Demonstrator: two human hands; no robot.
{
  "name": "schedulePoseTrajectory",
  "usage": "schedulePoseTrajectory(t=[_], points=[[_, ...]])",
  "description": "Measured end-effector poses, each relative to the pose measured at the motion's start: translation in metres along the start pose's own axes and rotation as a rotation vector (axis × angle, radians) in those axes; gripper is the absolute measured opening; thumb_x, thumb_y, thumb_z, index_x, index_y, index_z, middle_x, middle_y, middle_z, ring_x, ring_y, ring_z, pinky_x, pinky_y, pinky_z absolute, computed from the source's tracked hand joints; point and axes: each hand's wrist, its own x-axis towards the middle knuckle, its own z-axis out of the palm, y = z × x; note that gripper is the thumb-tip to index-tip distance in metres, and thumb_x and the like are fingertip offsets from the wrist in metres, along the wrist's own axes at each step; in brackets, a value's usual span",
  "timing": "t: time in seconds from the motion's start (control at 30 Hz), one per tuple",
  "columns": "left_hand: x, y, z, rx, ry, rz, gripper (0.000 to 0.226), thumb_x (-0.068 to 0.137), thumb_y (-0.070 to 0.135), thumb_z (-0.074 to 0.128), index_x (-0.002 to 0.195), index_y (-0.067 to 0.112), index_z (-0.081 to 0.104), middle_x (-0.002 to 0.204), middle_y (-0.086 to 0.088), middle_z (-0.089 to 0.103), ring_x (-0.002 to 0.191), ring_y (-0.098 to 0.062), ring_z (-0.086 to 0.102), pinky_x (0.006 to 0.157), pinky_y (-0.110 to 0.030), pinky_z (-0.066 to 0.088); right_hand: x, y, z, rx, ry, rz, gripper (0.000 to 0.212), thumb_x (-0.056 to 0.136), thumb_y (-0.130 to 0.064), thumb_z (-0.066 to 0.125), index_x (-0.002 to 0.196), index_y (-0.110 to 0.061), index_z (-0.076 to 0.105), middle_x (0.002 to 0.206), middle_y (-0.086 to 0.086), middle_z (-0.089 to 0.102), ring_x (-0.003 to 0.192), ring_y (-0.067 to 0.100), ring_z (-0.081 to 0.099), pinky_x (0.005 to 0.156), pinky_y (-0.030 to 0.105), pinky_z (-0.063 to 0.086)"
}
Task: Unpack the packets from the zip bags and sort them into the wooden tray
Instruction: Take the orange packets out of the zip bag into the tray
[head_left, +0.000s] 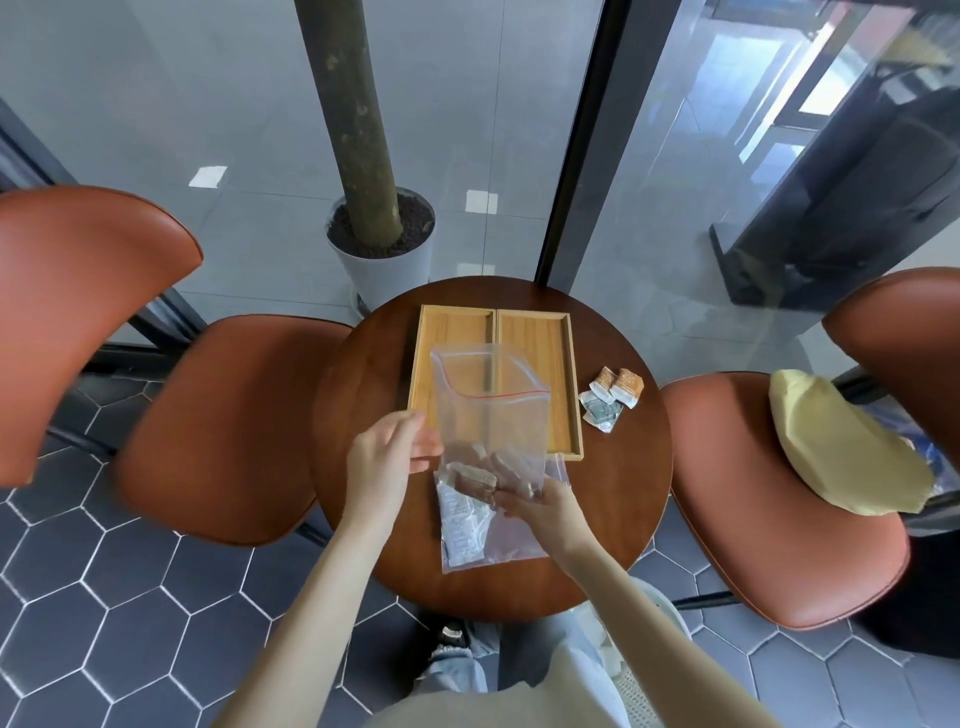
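Observation:
A clear zip bag (491, 410) with a red seal line stands upright over the near part of the wooden tray (563, 374), its mouth gaping. Brown packets (478, 467) lie bunched at its bottom. My right hand (543, 506) grips the bag's bottom from below. My left hand (387, 457) touches the bag's left edge with fingers around it. A second zip bag (480, 530) with white packets lies flat on the table under my hands. Both tray compartments look empty. A few loose packets (610, 395), brown and grey, lie right of the tray.
The round dark wooden table (363, 395) is small, with brown leather chairs on the left (218, 426) and right (769, 499). A yellow cushion (841, 447) rests on the right chair. A potted trunk (382, 249) and glass wall stand behind.

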Motion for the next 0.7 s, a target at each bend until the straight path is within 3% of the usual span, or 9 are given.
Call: schedulePoseTrajectory(t=[0.07,0.17,0.23,0.3,0.4,0.47,0.57,0.63,0.7], points=[[0.018,-0.032,-0.005,0.129,0.014,-0.076,0.024,0.089,0.012,0.05,0.109,0.012,0.062,0.107,-0.011,0.068,0.098,-0.022,0.063,0.083,-0.032,0.052,0.006,-0.001,-0.003,-0.031,-0.017,0.03,0.018,0.08,-0.008,0.068,0.094,0.004,0.069,0.09,0.029,0.069,0.072,0.02,0.06,0.074,0.032,0.049],[0.037,-0.065,-0.005,0.198,-0.193,-0.246,0.047,0.086,0.005,0.052,0.131,0.019,0.048,0.133,-0.001,0.05,0.123,-0.019,0.047,0.106,-0.037,0.038,0.016,-0.004,-0.004,-0.006,-0.07,0.094,0.01,0.08,-0.006,0.067,0.089,-0.001,0.069,0.079,0.014,0.071,0.067,0.011,0.065,0.07,0.021,0.052],[0.044,-0.072,0.0,0.13,-0.3,-0.335,0.044,0.087,0.006,0.057,0.129,0.019,0.049,0.123,0.002,0.054,0.119,-0.016,0.048,0.103,-0.032,0.038,0.024,-0.007,-0.005,0.084,-0.125,0.157,0.014,0.081,-0.003,0.066,0.093,-0.008,0.069,0.076,0.001,0.071,0.066,0.003,0.067,0.065,0.017,0.054],[0.049,-0.077,0.005,0.088,-0.331,-0.385,0.029,0.085,0.015,0.063,0.114,0.02,0.059,0.106,0.006,0.062,0.112,-0.017,0.055,0.096,-0.03,0.043,0.034,-0.011,-0.006,0.13,-0.152,0.218,0.023,0.08,-0.002,0.066,0.102,-0.009,0.068,0.076,-0.001,0.071,0.065,0.004,0.067,0.061,0.015,0.053],[0.057,-0.079,0.01,0.099,-0.282,-0.361,0.02,0.083,0.022,0.067,0.102,0.019,0.064,0.095,0.008,0.066,0.101,-0.012,0.061,0.079,-0.021,0.048,0.052,-0.012,-0.006,0.133,-0.145,0.28,0.031,0.081,-0.001,0.066,0.11,-0.01,0.065,0.074,0.004,0.071,0.062,0.007,0.064,0.058,0.015,0.051],[0.068,-0.08,0.013,0.129,-0.222,-0.35,0.019,0.082,0.02,0.067,0.1,0.016,0.065,0.089,0.008,0.067,0.093,-0.009,0.062,0.07,-0.017,0.047,0.068,-0.014,-0.004,0.11,-0.132,0.333,0.021,0.081,-0.002,0.065,0.102,-0.003,0.065,0.08,0.011,0.07,0.063,0.011,0.064,0.059,0.017,0.054],[0.084,-0.079,0.017,0.172,-0.157,-0.337,0.013,0.082,0.018,0.067,0.094,0.016,0.066,0.086,0.004,0.067,0.087,-0.009,0.062,0.076,-0.022,0.05,0.091,-0.015,0.001,0.116,-0.079,0.377,0.008,0.082,-0.003,0.065,0.084,-0.009,0.061,0.081,0.009,0.068,0.066,0.014,0.065,0.063,0.021,0.058],[0.096,-0.082,0.02,0.19,-0.11,-0.328,0.019,0.082,0.022,0.067,0.098,0.013,0.067,0.088,0.0,0.067,0.087,-0.014,0.063,0.074,-0.021,0.05,0.106,-0.016,0.005,0.118,-0.063,0.406,0.007,0.084,-0.007,0.063,0.09,-0.006,0.061,0.084,0.008,0.068,0.069,0.015,0.064,0.067,0.025,0.057],[0.107,-0.085,0.022,0.21,-0.062,-0.327,0.029,0.081,0.027,0.067,0.104,0.008,0.067,0.091,-0.002,0.068,0.088,-0.017,0.064,0.069,-0.018,0.048,0.12,-0.016,0.009,0.122,-0.053,0.437,0.021,0.085,-0.009,0.062,0.103,0.0,0.058,0.091,0.011,0.068,0.071,0.017,0.065,0.066,0.025,0.057]])
